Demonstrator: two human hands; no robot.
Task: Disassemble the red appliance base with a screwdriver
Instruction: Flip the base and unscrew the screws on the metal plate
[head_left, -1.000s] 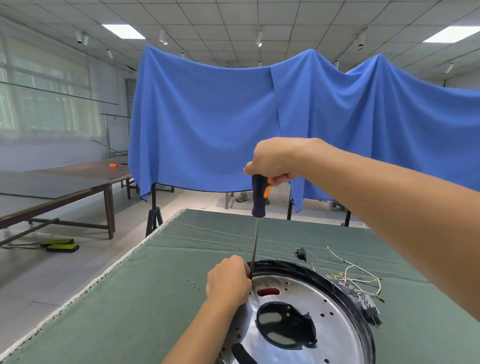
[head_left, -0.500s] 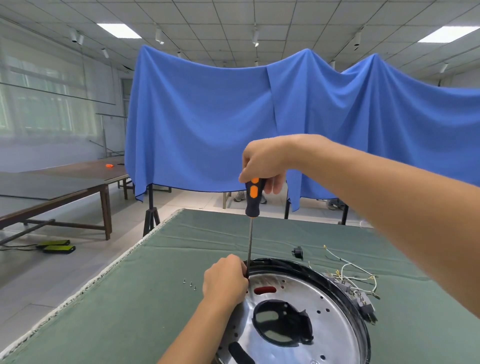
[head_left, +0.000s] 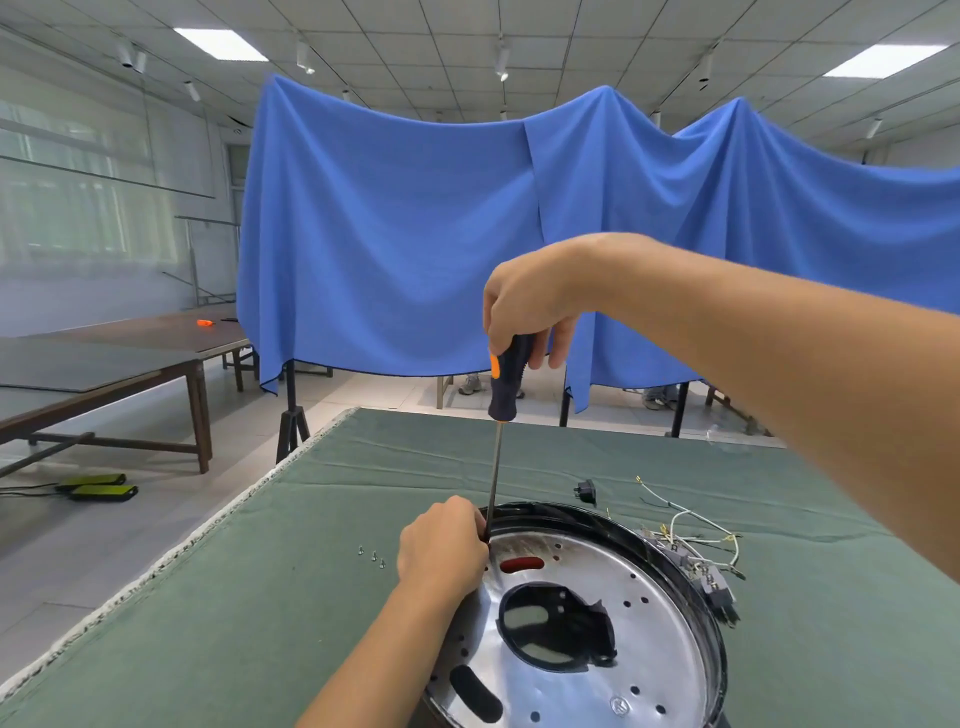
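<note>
Two hands work over one appliance base (head_left: 597, 623), which lies on the green cloth of the table (head_left: 260, 597) with its shiny perforated metal plate facing up inside a black rim; a small red slot shows through the plate near the far edge. One screwdriver (head_left: 501, 415) stands almost upright above it, black handle with an orange stripe at the top, thin shaft running down to the far left edge of the plate.

The right hand (head_left: 524, 306) reaches in from the right and grips the top of the handle from above, thumb and fingers curled down around it, one finger hanging loose on the right side of the handle. The left hand (head_left: 441, 545) sits on the left rim of the base, fingers curled and bunched at the foot of the shaft, touching it (the tip itself is hidden behind them, so the screw cannot be seen).

Three small screws (head_left: 372, 556) lie in a short row on the cloth just left of the left hand. One small black part (head_left: 586, 491) lies beyond the base, and a single tangle of white, yellow and green wires (head_left: 691, 535) with grey connectors sprawls off the base's right side.
</note>
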